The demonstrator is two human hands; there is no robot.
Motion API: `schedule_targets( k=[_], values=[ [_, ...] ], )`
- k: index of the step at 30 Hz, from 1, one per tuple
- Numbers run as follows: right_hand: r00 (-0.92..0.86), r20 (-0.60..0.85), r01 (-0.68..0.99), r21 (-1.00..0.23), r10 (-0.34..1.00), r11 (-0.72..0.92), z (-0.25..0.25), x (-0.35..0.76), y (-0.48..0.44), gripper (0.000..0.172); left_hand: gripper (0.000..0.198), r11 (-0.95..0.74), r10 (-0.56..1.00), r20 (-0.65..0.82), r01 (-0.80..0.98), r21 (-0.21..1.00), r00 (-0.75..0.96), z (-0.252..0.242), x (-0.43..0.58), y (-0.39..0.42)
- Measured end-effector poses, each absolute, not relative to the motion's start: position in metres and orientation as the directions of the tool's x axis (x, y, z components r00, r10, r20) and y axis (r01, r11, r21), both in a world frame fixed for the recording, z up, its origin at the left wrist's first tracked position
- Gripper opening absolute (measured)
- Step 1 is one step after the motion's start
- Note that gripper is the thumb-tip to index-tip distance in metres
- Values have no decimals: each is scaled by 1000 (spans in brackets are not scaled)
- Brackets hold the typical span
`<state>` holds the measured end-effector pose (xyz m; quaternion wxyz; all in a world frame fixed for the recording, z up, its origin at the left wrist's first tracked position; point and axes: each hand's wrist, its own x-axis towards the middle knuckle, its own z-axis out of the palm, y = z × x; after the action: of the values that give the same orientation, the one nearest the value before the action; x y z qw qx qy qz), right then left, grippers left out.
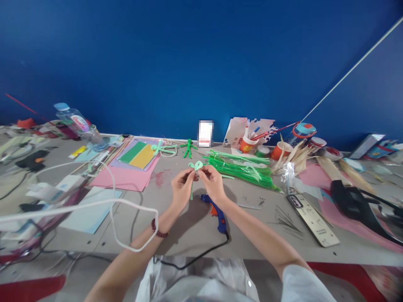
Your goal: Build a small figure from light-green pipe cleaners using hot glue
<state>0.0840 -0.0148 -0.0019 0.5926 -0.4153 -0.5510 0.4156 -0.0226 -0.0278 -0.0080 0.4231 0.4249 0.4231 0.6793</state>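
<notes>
My left hand [182, 184] and my right hand [211, 180] meet over the middle of the table, fingers pinched together. Between them is a light green pipe cleaner [198, 165], curled into a loop at the top, with one length hanging below my left fingers. Just beyond the hands stands a small dark green pipe cleaner figure [189, 148]. To its left lies a pale green pipe cleaner shape [163, 148] with loops. A bag of green pipe cleaners [245, 170] lies right of my hands. Beneath my right forearm rests a blue glue gun [217, 212] with an orange trigger.
A white cable [113, 201] loops across the left side, over my left wrist. A phone [313, 220] lies at right, near thin dark stalks [288, 222]. Coloured sheets [126, 178] and a plastic bottle [80, 126] are at left. Paper cups [247, 144] stand at the back.
</notes>
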Motion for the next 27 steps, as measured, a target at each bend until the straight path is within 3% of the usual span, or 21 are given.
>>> schedule_targets(
  k=[8, 18, 27],
  values=[
    [67, 192, -222, -954, 979, 202, 1, 81, -16, 18, 26, -191, 966, 101, -394, 899, -238, -3, -20, -27],
    [93, 315, -54, -946, 944, 321, 1, 86, -13, 8, 26, -72, 989, 1, -472, 878, -149, -2, -24, -25],
    [41, 303, -6, -953, 952, 304, -2, 93, -5, 11, 32, 104, 992, -126, -492, 864, -11, 6, -29, -21]
  ],
)
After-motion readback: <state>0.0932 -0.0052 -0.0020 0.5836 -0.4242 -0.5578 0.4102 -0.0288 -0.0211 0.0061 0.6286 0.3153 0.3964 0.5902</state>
